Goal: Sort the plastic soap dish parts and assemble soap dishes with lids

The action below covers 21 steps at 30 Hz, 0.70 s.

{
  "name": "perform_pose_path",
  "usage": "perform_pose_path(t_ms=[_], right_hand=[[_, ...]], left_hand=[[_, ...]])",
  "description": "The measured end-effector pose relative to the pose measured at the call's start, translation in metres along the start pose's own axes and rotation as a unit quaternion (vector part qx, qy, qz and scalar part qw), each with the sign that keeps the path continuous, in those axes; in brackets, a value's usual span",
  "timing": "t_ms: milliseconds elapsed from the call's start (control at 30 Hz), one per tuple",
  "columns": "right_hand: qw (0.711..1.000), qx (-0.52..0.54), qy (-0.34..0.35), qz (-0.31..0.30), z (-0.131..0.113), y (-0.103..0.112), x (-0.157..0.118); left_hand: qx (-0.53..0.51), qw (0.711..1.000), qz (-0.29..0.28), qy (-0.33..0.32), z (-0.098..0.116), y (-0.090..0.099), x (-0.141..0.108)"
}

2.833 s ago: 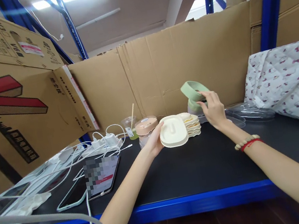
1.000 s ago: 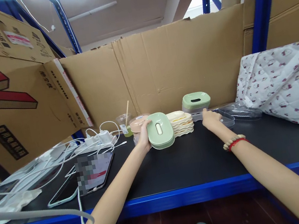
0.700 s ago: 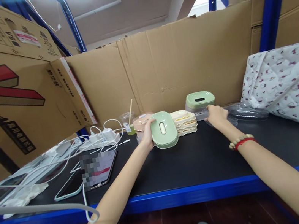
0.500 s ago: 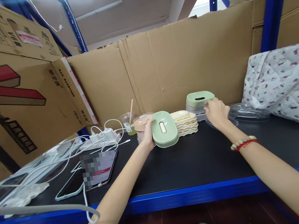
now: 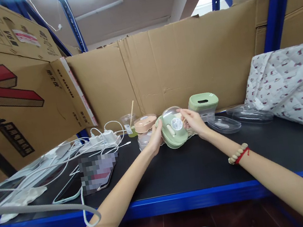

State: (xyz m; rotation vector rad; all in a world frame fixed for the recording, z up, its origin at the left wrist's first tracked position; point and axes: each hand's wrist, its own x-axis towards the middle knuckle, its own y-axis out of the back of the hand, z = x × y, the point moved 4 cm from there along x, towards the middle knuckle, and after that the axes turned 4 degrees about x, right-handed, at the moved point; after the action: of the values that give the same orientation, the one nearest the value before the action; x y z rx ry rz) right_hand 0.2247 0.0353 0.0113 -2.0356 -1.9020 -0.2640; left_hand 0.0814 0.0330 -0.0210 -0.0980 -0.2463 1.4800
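My left hand (image 5: 156,140) grips the side of a light green oval lid (image 5: 175,140) with a slot in its middle, tilted above the table. Over the lid's upper part is a clear domed plastic cover (image 5: 171,114) with a round white label. My right hand (image 5: 194,122) pinches the right edge of this cover. Cream wavy-edged pieces show only in part behind my hands. To the right stands another green slotted lid (image 5: 203,100) on a translucent base. On the left, a peach lid (image 5: 145,123) sits on a clear container.
Clear covers (image 5: 223,124) lie on the black tabletop (image 5: 207,166) at right, beside a quilted bag (image 5: 297,91). A cup (image 5: 129,124) with a straw stands behind. Phones (image 5: 68,190), a power strip (image 5: 98,143) and white cables occupy the left. Cardboard (image 5: 199,54) walls the back.
My right hand has moved left from beside the rear green lid and now holds a clear cover at the lid in my left hand. That green lid has tilted and shifted slightly right.
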Motion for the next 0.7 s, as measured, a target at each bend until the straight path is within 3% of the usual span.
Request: perform_pose_path(t_ms=[100,300,433,633,700], right_hand=[[0.999,-0.019,0.044,0.013,0.005,-0.002,0.0],[0.997,-0.028,0.078,-0.008,0.008,-0.005,0.003],[0.994,-0.048,0.088,-0.035,0.009,-0.011,0.0],[0.997,-0.061,0.029,-0.024,0.013,-0.012,-0.005],[0.997,-0.057,0.028,-0.046,0.015,-0.014,-0.006]], left_hand=[[0.002,1.0,0.004,0.009,-0.002,-0.002,-0.001],[-0.016,0.997,-0.072,0.014,0.006,-0.011,-0.01],[-0.028,0.999,-0.037,-0.015,0.009,-0.007,-0.01],[-0.02,0.993,0.054,-0.099,0.012,0.004,-0.002],[-0.015,0.993,0.046,-0.111,0.013,0.005,-0.001]])
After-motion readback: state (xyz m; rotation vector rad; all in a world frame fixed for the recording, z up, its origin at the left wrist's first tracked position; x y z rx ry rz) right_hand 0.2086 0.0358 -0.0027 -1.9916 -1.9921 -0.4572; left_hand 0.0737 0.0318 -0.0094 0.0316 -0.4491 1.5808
